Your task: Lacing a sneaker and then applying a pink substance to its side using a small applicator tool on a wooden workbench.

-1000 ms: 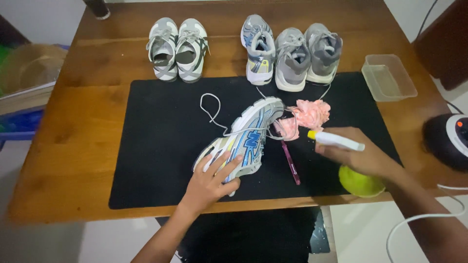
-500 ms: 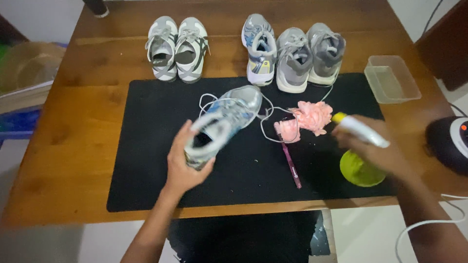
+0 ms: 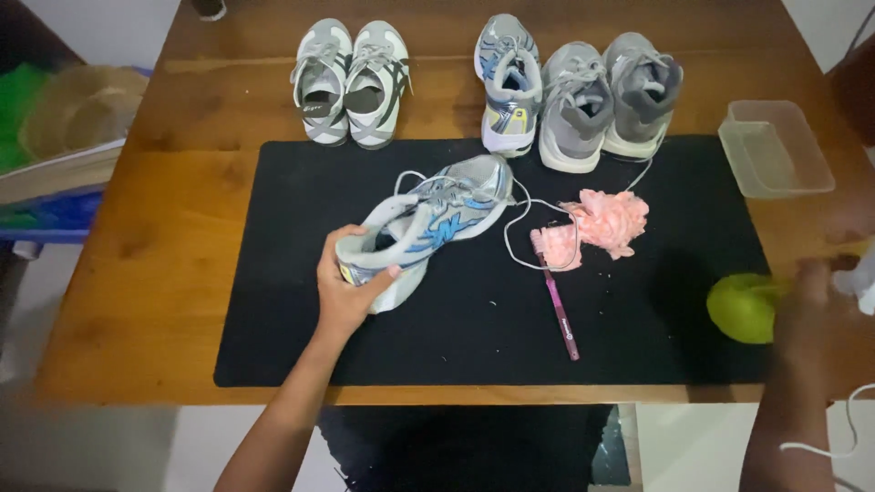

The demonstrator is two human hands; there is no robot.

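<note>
My left hand grips the heel of a silver sneaker with blue stripes, which lies on its side on the black mat; its white lace trails off to the right. My right hand is blurred at the table's right edge, closed around a spray bottle with a green body and a white nozzle. Between the hands lie a pink cloth and a brush with pink bristles and a magenta handle.
Along the back of the wooden table stand a grey-white pair of sneakers, a single blue-grey sneaker and a grey pair. A clear plastic tub sits at the right. A white cable hangs at lower right.
My left hand turned the sneaker and lowered it onto the mat, now gripping its heel. My right hand carried the spray bottle out to the right edge of the table.
</note>
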